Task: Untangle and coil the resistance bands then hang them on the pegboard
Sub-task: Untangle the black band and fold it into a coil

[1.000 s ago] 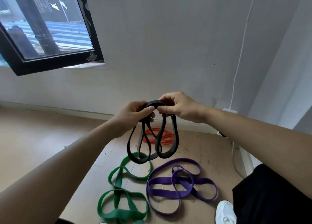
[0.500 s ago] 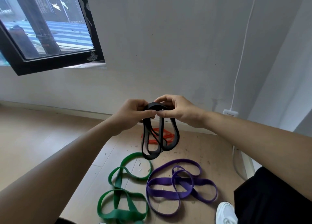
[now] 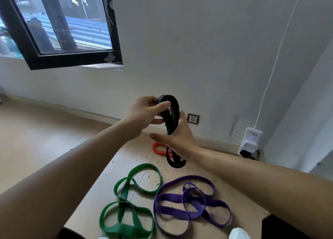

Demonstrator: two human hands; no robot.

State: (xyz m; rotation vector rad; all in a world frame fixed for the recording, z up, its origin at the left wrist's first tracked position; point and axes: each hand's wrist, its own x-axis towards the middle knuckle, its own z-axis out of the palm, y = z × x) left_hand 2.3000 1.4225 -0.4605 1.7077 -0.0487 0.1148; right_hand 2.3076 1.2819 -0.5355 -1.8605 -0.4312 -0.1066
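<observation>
Right hand [image 3: 180, 139] lowered, flat-open against black band [image 3: 173, 110]; left hand [image 3: 144, 113] pinches top fold: likely limp, light rubber, best gripped mid-coil.

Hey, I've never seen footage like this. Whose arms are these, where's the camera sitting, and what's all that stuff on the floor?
There is no machine here. The two bare arms belong to a person, and the single camera is worn on that person's head, looking forward and down.

The left hand grips the top of a black rubber resistance band, whose folded loops hang down. The right hand is flat with straight fingers against those loops. I cannot tell whether it passes through them.

On the light wooden floor lie a tangled green rubber band, a tangled purple rubber band and an orange rubber band, which is partly hidden behind the right hand. A white shoe shows at the bottom edge. No pegboard is in view.
</observation>
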